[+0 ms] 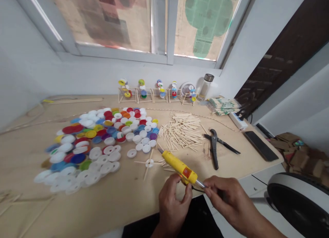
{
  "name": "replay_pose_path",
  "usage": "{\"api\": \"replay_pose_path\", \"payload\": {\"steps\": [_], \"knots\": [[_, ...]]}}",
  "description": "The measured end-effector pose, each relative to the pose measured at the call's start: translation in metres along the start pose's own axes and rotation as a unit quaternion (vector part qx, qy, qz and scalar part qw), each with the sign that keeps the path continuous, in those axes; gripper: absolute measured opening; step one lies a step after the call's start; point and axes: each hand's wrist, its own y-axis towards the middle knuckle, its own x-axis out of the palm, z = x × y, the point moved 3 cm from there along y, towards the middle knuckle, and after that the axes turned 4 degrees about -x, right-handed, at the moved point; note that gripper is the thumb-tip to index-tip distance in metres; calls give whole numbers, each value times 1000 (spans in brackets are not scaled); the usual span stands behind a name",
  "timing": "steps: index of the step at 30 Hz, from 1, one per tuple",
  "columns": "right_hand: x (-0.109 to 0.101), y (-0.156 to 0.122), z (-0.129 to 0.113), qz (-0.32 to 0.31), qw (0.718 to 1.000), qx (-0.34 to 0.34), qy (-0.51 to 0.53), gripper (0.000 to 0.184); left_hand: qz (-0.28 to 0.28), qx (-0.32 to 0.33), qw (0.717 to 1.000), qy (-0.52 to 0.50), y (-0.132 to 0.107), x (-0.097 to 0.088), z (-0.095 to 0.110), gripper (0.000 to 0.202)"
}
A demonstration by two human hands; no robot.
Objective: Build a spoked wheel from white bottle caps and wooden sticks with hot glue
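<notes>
A yellow hot glue gun (177,164) is held by its handle in my left hand (174,200), over the table's front edge, with its nozzle pointing up and to the left. From its rear end sticks a greyish glue stick (200,184). My right hand (228,195) pinches the outer end of that stick between thumb and fingers. Just left of the nozzle, a white bottle cap (149,163) lies with thin wooden sticks forming a cross on it. Beyond the gun is a pile of short wooden sticks (182,130).
Many coloured bottle caps (84,145) cover the table's left half. Pliers (214,149), a phone (260,146) and a power strip (238,120) lie to the right. Small stick-and-cap models (143,92), a little fan (187,88) and a glass bottle (206,87) stand along the back.
</notes>
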Motion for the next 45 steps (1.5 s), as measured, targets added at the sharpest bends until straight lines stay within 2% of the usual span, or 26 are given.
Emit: {"api": "replay_pose_path", "payload": {"steps": [1, 3, 5, 6, 7, 8, 11, 13, 15, 17, 19, 22, 25, 32, 37, 41, 45], "knots": [[4, 0, 5, -18, 995, 52, 78, 30, 7, 5, 1000, 10, 0, -1, 0, 16], [14, 0, 14, -52, 963, 138, 226, 38, 17, 13, 999, 27, 0, -2, 0, 19], [23, -1, 19, -72, 925, 184, 326, 42, 21, 24, 999, 40, 1, -3, 1, 20], [26, -1, 21, -76, 916, 192, 345, 43, 22, 32, 998, 45, 2, -3, 2, 20], [27, -1, 22, -70, 920, 187, 337, 43, 23, 43, 998, 49, 3, -4, 2, 19], [26, -2, 21, -59, 936, 172, 302, 41, 26, 55, 997, 53, 4, -5, 3, 18], [14, -2, 15, 0, 994, 55, 95, 32, 32, 87, 994, 57, 10, -9, 7, 16], [6, -2, 9, 31, 998, -30, -39, 26, 27, 96, 993, 59, 13, -11, 8, 14], [1, -1, 6, 28, 992, -65, -101, 22, 16, 102, 993, 60, 16, -13, 9, 13], [0, 3, 7, -2, 997, -39, -60, 24, 3, 112, 992, 57, 16, -13, 11, 12], [3, 6, 11, -44, 996, 35, 63, 29, -8, 123, 991, 50, 15, -14, 12, 11], [11, 10, 18, -77, 956, 146, 244, 34, -12, 118, 992, 41, 13, -14, 12, 12], [18, 12, 22, -69, 930, 178, 315, 37, -11, 99, 994, 43, 11, -13, 9, 12], [20, 11, 23, -59, 912, 178, 366, 38, -20, 60, 997, 44, 9, -11, 0, 14], [21, -6, 32, -95, 918, 179, 341, 40, -16, 38, 998, 44, 9, -11, -2, 16], [21, -19, 39, -93, 929, 201, 296, 46, -22, 49, 997, 51, 9, -10, -2, 11], [21, -20, 37, -96, 932, 210, 280, 48, -26, 73, 995, 60, 10, -11, -1, 11]]}}
